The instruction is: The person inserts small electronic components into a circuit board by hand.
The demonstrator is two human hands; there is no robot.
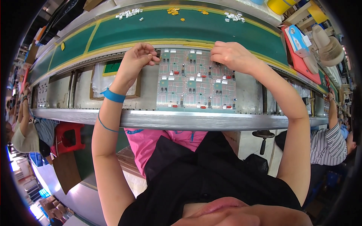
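Right hand curls over a circuit-board panel, upper right;
grip hidden; left hand closes its fingertips beside the upper-left corner, contents unclear.

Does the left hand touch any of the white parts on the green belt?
Apart. The head view shows green belt between the left hand and white parts.

Legible text: none | circuit-board panel: fine surface markings, too small to read | blue-and-white box, right of the panel: markings unreadable
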